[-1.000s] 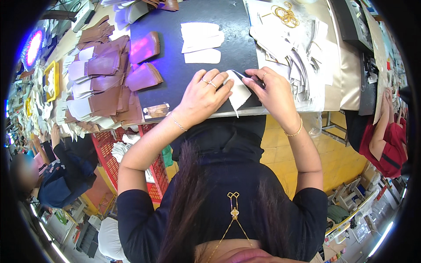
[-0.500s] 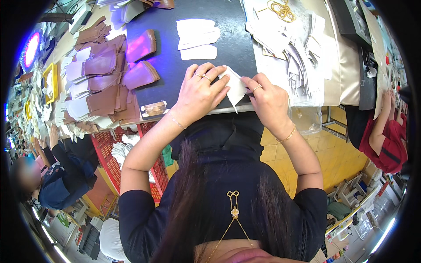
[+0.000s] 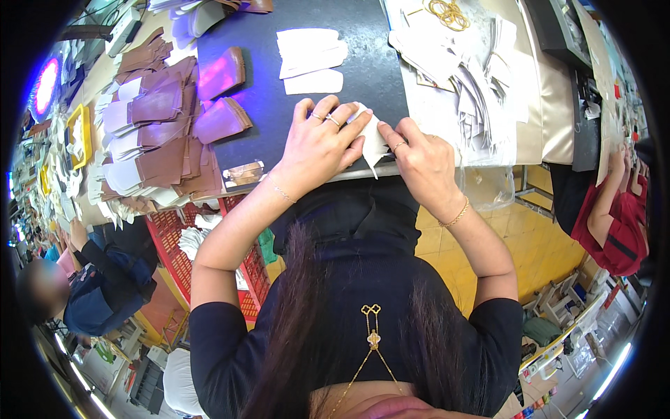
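Observation:
At the near edge of the black work surface, a small white sheet-like piece (image 3: 375, 149) lies with one pointed corner reaching over the edge. My left hand (image 3: 317, 143) is on its left side, fingers bent and thumb drawn in, gripping it from above. On the piece's right edge, my right hand (image 3: 422, 160) is curled with thumb and forefinger together against it. The fingers partly cover the piece, so its full outline is hidden. Farther up the surface rest a stack of white pieces (image 3: 312, 50) and one more white piece (image 3: 314, 82).
Brown and white stacked pieces (image 3: 160, 101) fill the left, with two brown stacks (image 3: 222, 119) beside them. White strips (image 3: 474, 98) and yellow rubber bands (image 3: 449, 14) are at right. Below stands a red crate (image 3: 166, 244). Other people work on both sides.
My right fingers have shifted slightly left along the white piece's edge, and less of it shows between the hands. My left hand stays nearly in place.

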`<state>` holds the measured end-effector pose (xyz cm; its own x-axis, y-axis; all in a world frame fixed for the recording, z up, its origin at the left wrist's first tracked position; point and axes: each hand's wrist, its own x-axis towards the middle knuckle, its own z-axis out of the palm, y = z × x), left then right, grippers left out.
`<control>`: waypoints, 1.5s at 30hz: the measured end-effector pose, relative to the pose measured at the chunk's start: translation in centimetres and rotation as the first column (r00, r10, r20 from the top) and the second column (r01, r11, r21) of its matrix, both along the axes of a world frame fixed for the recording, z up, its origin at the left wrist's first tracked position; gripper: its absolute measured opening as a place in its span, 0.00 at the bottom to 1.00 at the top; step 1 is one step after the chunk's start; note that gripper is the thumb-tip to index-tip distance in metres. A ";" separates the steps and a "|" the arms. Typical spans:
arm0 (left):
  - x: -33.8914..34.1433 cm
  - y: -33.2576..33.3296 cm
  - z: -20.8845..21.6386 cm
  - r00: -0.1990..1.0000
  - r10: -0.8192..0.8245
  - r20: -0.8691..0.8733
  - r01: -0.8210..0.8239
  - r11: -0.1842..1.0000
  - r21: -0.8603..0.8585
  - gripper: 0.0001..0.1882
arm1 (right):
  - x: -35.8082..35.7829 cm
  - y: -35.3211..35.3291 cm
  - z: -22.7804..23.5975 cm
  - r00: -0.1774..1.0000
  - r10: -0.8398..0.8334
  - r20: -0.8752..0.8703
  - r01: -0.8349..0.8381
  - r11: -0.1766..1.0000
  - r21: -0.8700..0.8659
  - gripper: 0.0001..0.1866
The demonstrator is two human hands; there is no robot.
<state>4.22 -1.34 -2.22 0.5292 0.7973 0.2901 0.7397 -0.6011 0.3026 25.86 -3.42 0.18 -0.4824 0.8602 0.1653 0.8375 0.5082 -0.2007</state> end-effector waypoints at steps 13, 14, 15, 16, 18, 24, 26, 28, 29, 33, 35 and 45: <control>0.0 1.4 0.7 0.999 -0.013 -0.030 0.011 0.998 -0.069 0.17 | 1.7 -2.2 1.8 1.000 -0.022 0.014 0.023 0.996 -0.085 0.15; -0.1 1.5 0.8 0.999 -0.036 -0.023 0.035 0.997 -0.070 0.18 | 1.8 -2.0 2.1 0.999 -0.039 -0.012 0.037 0.995 -0.095 0.14; -0.2 1.6 1.0 0.999 -0.044 0.022 0.046 0.993 -0.108 0.17 | 1.8 -1.9 2.5 0.999 -0.046 -0.026 0.043 0.994 -0.099 0.13; -0.3 1.8 1.1 0.996 -0.049 0.073 0.059 0.988 -0.145 0.17 | 1.8 -1.6 2.9 0.989 -0.127 -0.071 0.121 0.989 -0.082 0.15; -0.4 1.9 1.5 0.988 -0.014 0.157 0.055 0.964 -0.261 0.16 | 2.1 -1.2 3.6 0.950 -0.282 -0.130 0.276 0.959 -0.066 0.19; -1.0 0.9 3.3 0.883 0.372 0.285 -0.014 0.629 -0.777 0.11 | 1.0 -2.6 4.2 0.885 -0.423 -0.197 0.321 0.858 -0.401 0.22; -1.2 0.4 3.8 0.826 0.429 0.365 0.023 0.622 -0.783 0.11 | 0.5 -3.0 3.9 0.885 -0.394 -0.249 0.279 0.876 -0.393 0.17; -1.4 0.0 4.2 0.798 0.449 0.402 0.031 0.635 -0.772 0.11 | 0.2 -3.3 3.7 0.852 -0.432 -0.295 0.295 0.862 -0.412 0.15; -1.5 -0.2 4.4 0.799 0.444 0.405 0.036 0.637 -0.770 0.11 | 0.0 -3.4 3.7 0.833 -0.464 -0.301 0.311 0.843 -0.440 0.15; -1.8 -0.8 5.0 0.810 0.404 0.424 0.041 0.683 -0.730 0.11 | -0.8 -3.0 3.5 0.798 -0.492 -0.348 0.306 0.829 -0.468 0.14; -1.7 -1.0 5.2 0.811 0.394 0.433 0.042 0.699 -0.714 0.10 | -1.0 -2.7 3.4 0.800 -0.477 -0.365 0.301 0.844 -0.444 0.14; 0.2 1.2 5.8 0.810 0.369 0.456 0.035 0.746 -0.665 0.12 | 1.7 -1.9 2.2 0.689 -0.567 -0.451 0.388 0.814 -0.431 0.13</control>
